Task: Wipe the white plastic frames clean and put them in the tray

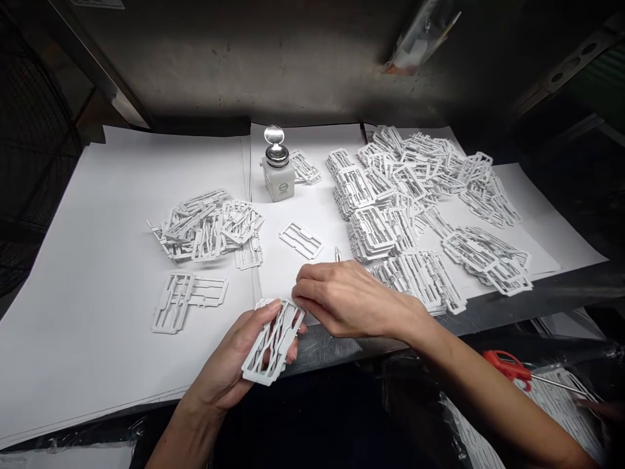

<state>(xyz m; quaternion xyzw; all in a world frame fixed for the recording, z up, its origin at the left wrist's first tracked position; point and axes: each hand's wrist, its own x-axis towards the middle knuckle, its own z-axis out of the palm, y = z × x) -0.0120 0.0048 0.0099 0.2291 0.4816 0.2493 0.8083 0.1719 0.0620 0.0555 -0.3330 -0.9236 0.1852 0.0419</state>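
My left hand (239,352) is closed around a small stack of white slotted plastic frames (274,345), held tilted at the table's front edge. Fingers curled, my right hand (351,299) touches the stack's upper right corner; what its fingertips pinch, if anything, is hidden. Just beyond my hands lies a single white frame (301,240). A metal tip of a pen-like tool (338,254) pokes out behind my right hand. To the left is a loose heap of frames (208,225), with two overlapping frames (188,296) nearer me.
A white pump bottle (279,179) with its metal lid raised stands at the back centre. Large piles of frames (410,176) cover the right side. White paper sheets (97,260) line the table. Red-handled scissors (510,366) lie below, at right. A metal panel (293,65) closes off the back.
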